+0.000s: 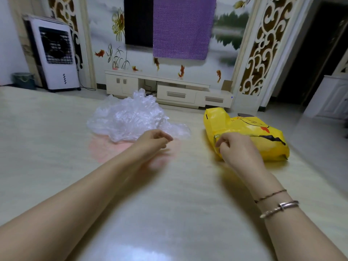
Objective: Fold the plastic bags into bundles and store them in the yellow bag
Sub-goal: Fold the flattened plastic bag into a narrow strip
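Roughly, little progress is judged: no folded bundle is seen anywhere; whether anything is already inside the yellow bag [250, 136] cannot be told, its mouth being hidden; folding and storing are taken as nearly all still to do.

Left to right: clear plastic bags [131, 117] are heaped loose and crumpled toward the far edge of the table [169, 213], left of centre; left hand [154, 138] is placed just at the heap's near edge, fingers loosely curled, nothing visibly gripped; contact with the plastic cannot be told; right hand [237, 147] is set on the near-left corner of the yellow bag, fingers curled at its edge; whether a fold is actually pinched cannot be told.

Yellow bag is laid flat toward the table's far right, apart from the heap.

Room: a wide bare stretch of table is left between and in front of both forearms; enough for folding is judged; right edge is near the yellow bag, so less margin there.
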Demonstrator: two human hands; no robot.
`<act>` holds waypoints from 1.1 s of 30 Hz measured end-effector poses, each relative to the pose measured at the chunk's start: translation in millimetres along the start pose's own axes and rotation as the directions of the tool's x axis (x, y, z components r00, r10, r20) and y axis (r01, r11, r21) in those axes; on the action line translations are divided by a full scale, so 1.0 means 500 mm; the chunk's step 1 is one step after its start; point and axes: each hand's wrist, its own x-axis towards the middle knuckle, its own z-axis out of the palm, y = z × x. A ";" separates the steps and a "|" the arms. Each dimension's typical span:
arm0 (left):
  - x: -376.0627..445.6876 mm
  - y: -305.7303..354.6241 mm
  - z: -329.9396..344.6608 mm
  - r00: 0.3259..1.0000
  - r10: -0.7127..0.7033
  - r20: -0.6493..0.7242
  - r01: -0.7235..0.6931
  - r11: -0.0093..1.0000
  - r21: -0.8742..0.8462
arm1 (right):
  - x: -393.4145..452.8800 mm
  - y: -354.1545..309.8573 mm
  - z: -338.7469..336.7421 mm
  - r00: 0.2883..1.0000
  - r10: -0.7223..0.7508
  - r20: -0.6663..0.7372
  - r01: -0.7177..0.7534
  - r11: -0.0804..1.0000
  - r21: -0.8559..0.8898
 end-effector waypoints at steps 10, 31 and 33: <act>0.028 -0.018 -0.060 0.993 -0.106 -0.055 0.094 0.978 -0.186 | 0.006 -0.091 0.060 0.936 -0.297 0.189 0.266 0.948 0.174; 0.014 -0.025 -0.058 0.987 -0.129 -0.096 0.103 0.965 -0.243 | 0.026 -0.108 0.081 0.990 -0.102 0.098 -0.012 0.629 0.778; -0.002 -0.020 -0.048 0.989 -0.131 -0.067 0.103 0.940 -0.325 | 0.001 -0.097 0.071 0.992 -0.071 0.107 -0.057 0.501 0.863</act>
